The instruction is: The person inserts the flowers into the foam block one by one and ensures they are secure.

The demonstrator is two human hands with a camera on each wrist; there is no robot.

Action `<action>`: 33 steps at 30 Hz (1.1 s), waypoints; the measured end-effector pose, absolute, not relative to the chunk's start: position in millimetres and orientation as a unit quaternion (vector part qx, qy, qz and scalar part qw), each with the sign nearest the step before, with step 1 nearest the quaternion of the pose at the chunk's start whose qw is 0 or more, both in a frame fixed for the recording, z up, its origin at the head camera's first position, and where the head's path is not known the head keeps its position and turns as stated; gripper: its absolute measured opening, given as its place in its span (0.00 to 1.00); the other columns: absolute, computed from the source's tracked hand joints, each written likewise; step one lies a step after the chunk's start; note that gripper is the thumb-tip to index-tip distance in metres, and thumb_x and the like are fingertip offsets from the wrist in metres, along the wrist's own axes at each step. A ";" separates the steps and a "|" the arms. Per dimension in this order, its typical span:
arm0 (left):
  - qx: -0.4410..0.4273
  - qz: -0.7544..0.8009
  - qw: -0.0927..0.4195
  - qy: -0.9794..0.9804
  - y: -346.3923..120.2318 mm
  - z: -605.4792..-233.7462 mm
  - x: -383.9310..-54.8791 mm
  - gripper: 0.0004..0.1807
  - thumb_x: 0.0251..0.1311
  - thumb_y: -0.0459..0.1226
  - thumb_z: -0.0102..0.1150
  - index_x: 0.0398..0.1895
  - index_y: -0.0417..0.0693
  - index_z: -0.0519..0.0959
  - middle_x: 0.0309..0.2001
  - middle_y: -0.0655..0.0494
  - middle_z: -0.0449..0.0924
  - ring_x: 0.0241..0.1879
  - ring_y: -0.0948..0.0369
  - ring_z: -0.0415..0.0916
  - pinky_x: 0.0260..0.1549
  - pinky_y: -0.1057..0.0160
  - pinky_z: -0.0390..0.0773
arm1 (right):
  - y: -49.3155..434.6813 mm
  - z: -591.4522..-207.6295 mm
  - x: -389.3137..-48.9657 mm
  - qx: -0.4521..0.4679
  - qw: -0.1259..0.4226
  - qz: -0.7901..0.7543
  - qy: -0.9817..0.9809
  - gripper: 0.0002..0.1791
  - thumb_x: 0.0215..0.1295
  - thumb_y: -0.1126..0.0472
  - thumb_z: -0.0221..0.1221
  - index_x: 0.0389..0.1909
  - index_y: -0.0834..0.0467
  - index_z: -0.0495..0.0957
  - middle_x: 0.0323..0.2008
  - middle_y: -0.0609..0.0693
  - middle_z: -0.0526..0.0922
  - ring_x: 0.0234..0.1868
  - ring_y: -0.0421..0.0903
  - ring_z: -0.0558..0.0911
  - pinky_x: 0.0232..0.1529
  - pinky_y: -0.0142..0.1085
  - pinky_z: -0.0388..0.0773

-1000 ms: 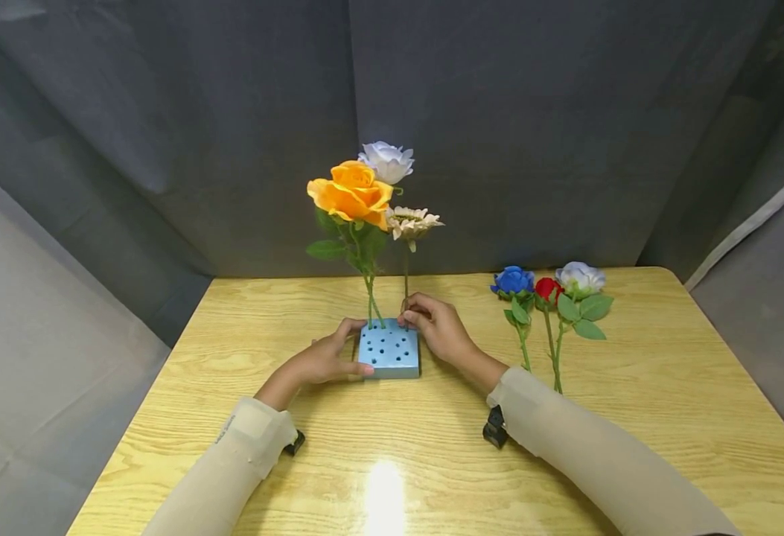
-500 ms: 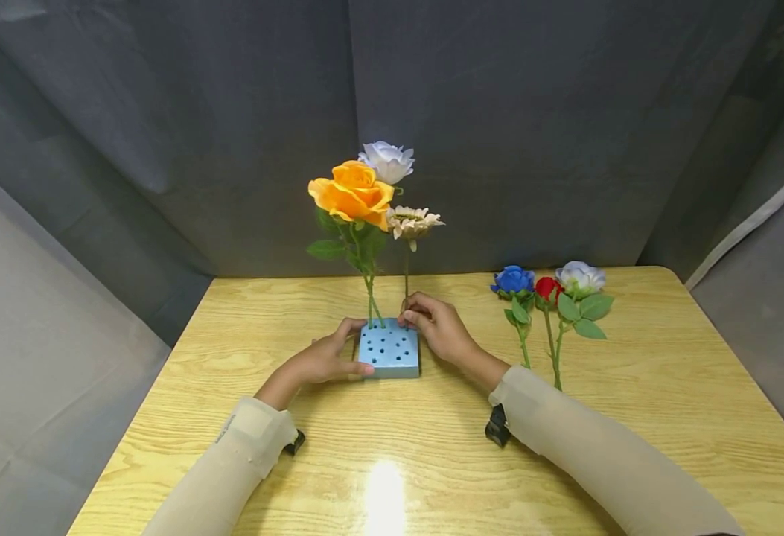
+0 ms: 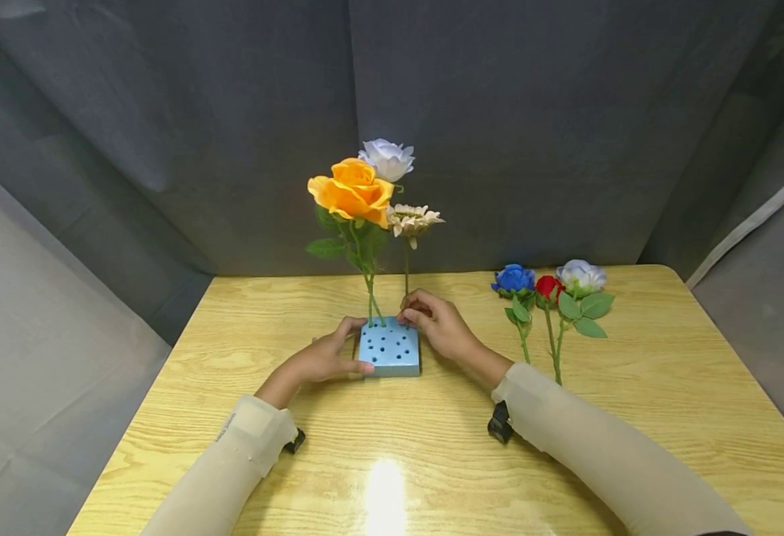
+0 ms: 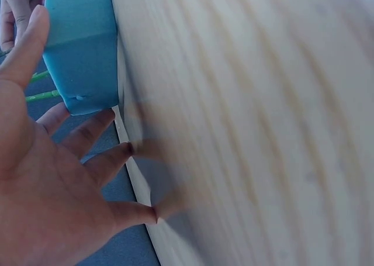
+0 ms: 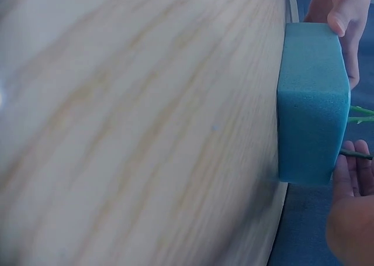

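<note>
A light-blue foam block (image 3: 386, 350) with rows of holes sits on the table. My left hand (image 3: 327, 359) holds its left side, thumb at the front edge and fingers reaching to the back; the left wrist view shows the lower fingers spread on the tabletop. At the block's back right corner, my right hand (image 3: 440, 324) pinches the lower stem of a cream daisy-like flower (image 3: 413, 222), which stands upright. An orange rose (image 3: 353, 190) and a white rose (image 3: 388, 159) rise from holes at the back left. In the right wrist view, the daisy stem (image 5: 355, 154) meets the block beside my fingers.
On the right of the wooden table (image 3: 633, 417) lie a blue rose (image 3: 514, 279), a red rose (image 3: 549, 289) and a pale white rose (image 3: 581, 276) with leafy stems. Grey curtain (image 3: 499, 134) hangs behind the table's back edge.
Hardly anything differs. The right forearm has shifted very slightly right; both hands keep their places on the block and the stem.
</note>
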State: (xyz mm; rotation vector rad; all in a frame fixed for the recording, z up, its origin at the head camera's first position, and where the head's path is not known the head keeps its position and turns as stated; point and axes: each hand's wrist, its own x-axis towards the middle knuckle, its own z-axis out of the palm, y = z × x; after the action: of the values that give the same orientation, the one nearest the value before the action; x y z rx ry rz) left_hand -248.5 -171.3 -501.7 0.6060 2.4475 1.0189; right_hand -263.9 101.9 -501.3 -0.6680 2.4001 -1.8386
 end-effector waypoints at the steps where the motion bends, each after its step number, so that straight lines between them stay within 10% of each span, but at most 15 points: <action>1: 0.217 0.366 0.210 0.880 -171.3 -501.8 -248.5 0.52 0.61 0.57 0.70 0.80 0.58 0.50 0.81 0.43 0.54 0.79 0.41 0.52 0.71 0.25 0.31 | 101.7 -500.5 -263.6 -0.214 0.026 -0.598 0.772 0.10 0.78 0.67 0.54 0.52 0.69 0.77 0.47 0.66 0.86 0.51 0.60 0.86 0.56 0.54 0.82; 33: 0.222 0.378 0.221 0.871 -171.6 -498.8 -245.2 0.51 0.64 0.55 0.69 0.81 0.56 0.48 0.82 0.44 0.51 0.79 0.41 0.50 0.71 0.26 0.31 | 128.1 -491.6 -255.3 -0.199 0.037 -0.603 0.772 0.21 0.78 0.63 0.57 0.67 0.62 0.73 0.58 0.66 0.81 0.57 0.56 0.84 0.58 0.37 0.81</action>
State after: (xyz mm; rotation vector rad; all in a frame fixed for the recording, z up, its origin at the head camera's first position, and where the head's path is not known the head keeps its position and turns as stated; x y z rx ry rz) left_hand -245.2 -171.6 -498.8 0.6141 2.4073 1.0458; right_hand -255.3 128.1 -491.6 -0.6096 2.3704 -1.8504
